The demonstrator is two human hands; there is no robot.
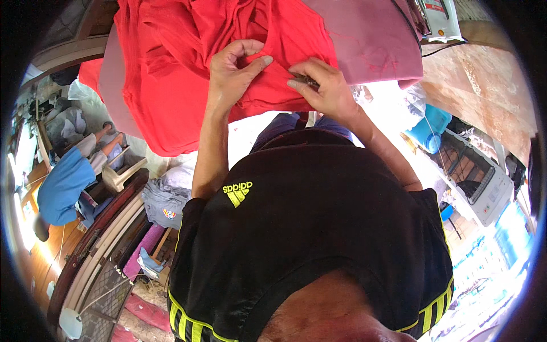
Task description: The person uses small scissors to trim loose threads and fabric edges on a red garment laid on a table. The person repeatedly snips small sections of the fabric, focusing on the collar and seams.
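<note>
A bright red garment [165, 94] lies in loose folds across a mauve-covered table [370, 28] and hangs over its near edge. My left hand [233, 74] is on the cloth, fingers curled and thumb toward the forefinger, closed at a raised red edge. Just to its right, my right hand [327, 88] is closed around a small dark metal tool [310, 81], which may be thread snips; most of it is hidden in the fingers. Both hands are close together above the garment's near part.
Loose red threads [384, 61] lie on the table's right side. A white device [439, 20] with a dark cable stands at the far right. Blue containers [430, 128] are lower right. At left are a person in blue [65, 185] and a grey shirt [165, 202].
</note>
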